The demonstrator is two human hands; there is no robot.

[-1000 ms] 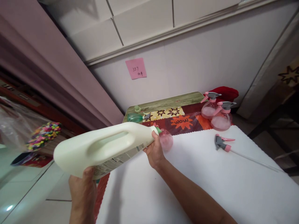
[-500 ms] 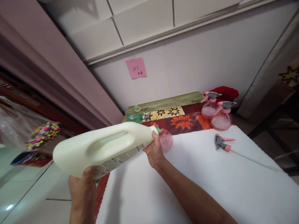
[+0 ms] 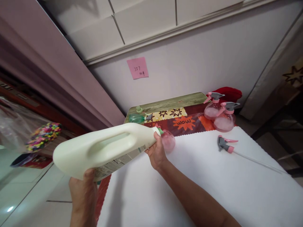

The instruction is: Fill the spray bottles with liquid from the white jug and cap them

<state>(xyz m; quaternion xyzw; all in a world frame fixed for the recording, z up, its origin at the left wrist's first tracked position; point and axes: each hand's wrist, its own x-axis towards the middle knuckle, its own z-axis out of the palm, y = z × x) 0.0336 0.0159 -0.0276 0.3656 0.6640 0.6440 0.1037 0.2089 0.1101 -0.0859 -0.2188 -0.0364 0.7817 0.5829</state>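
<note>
A large pale-green jug (image 3: 78,154) with a moulded handle and a printed label lies tilted nearly level across my view. Beneath its base end, my left hand (image 3: 84,189) supports it, thumb on the side. My right hand (image 3: 157,153) grips it close to the neck. The jug's green spout meets the mouth of a pink see-through spray bottle body (image 3: 168,142), which stands on the white cloth without its head. Whether liquid is flowing I cannot make out. To the right lies a loose grey and pink trigger head (image 3: 226,145) with a long clear tube.
Two pink spray bottles (image 3: 224,121) with trigger heads stand at the back right, near a red cloth item (image 3: 230,94). A green spray bottle (image 3: 136,118) lies at the back left beside a green cap (image 3: 139,109). A white cloth (image 3: 201,189) covers the table's near part.
</note>
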